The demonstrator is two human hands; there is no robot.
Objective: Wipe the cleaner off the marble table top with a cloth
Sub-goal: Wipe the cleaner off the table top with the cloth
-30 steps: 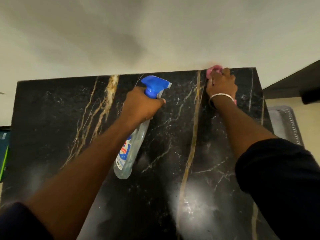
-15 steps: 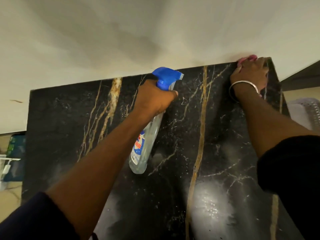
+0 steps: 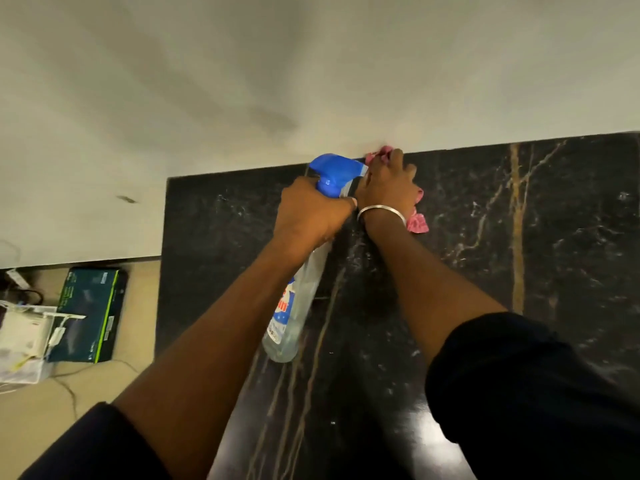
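Note:
The black marble table top (image 3: 502, 254) with gold and white veins fills the right and lower view, its far edge against a pale wall. My right hand (image 3: 388, 183) presses a pink cloth (image 3: 417, 225) onto the marble at the far edge; cloth shows beyond the fingertips and beside the wrist. My left hand (image 3: 308, 216) grips the neck of a clear spray bottle (image 3: 294, 313) with a blue trigger head, held above the table just left of my right hand. A metal bangle circles the right wrist.
Left of the table, on the beige floor, lie a dark green box (image 3: 90, 317), a clear plastic container with white items (image 3: 24, 341) and some cables. The pale wall (image 3: 311, 81) rises directly behind the table's far edge.
My right hand has swept the pink cloth leftwards along the far edge, from the right corner to beside the spray bottle. The view has shifted left, showing the floor items.

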